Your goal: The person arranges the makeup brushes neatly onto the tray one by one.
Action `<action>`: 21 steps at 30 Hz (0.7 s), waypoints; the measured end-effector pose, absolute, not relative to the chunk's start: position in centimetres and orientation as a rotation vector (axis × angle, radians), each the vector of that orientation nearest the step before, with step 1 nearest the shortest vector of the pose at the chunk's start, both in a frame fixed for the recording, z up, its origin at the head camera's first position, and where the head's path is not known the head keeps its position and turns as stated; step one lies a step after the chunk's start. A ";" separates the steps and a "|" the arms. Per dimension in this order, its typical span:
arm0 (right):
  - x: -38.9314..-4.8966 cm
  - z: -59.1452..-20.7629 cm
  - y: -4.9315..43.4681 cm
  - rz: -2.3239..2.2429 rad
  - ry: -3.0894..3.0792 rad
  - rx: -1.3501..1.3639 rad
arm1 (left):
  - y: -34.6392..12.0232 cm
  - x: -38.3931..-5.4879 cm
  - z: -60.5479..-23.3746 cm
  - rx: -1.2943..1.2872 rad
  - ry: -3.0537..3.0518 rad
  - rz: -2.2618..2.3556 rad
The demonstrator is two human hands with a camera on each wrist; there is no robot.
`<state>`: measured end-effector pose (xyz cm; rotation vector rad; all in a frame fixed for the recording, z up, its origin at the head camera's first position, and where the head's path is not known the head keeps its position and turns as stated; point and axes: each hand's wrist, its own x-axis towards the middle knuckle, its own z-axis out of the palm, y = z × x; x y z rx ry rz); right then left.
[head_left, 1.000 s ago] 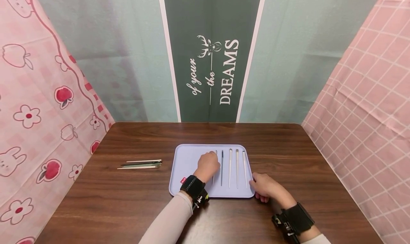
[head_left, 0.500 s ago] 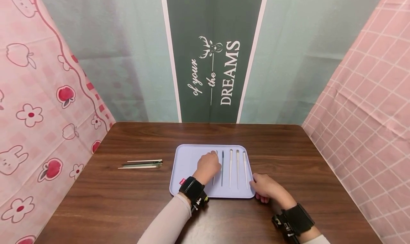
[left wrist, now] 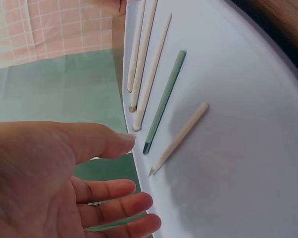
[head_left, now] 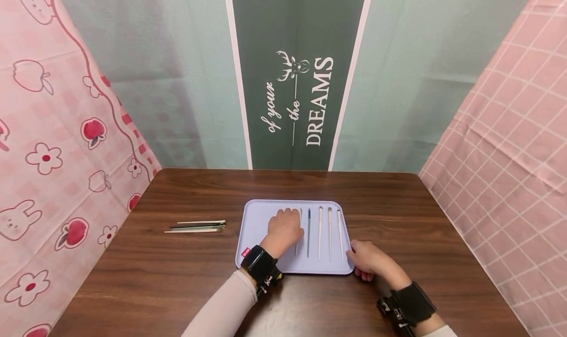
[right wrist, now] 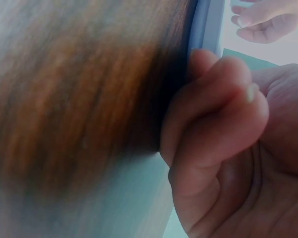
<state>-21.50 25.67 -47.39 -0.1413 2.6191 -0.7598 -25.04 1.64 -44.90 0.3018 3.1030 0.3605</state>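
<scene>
Left hand (head_left: 285, 231) loose near slender brushes (left wrist: 165, 100), right hand (head_left: 368, 259) with grip on smooth tray (head_left: 258, 221)

Free room on the table (head_left: 292, 184) beyond the tray (head_left: 258, 221), five brushes (head_left: 320, 234) in the way inside its right half.

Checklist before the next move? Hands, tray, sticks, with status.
1. Left hand empty: ok, fingers extended, nothing between thumb and fingers.
2. Right hand at the right edge of the tray: ok. Firmness of its hold: cannot tell.
3. Five sticks on the tray spaced apart: ok, side by side with gaps in the head view.
4. Leftmost stick in full head view: not ok, the left hand covers part of it.
5. Bundle left of the tray separated: not ok, bunched on the table.
6. Bundle count: cannot tell, pieces overlap.
</scene>
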 end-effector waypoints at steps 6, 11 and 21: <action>-21.4 -47.3 25.7 -0.762 2.613 -0.133 | 0.2 -24.5 -44.7 0.334 3.145 0.239; -21.4 -47.3 25.6 -0.762 2.620 -0.136 | -1.6 -24.0 -44.3 0.330 3.144 0.216; -21.4 -47.3 25.6 -0.755 2.621 -0.136 | -6.4 -22.7 -44.0 0.231 3.174 0.218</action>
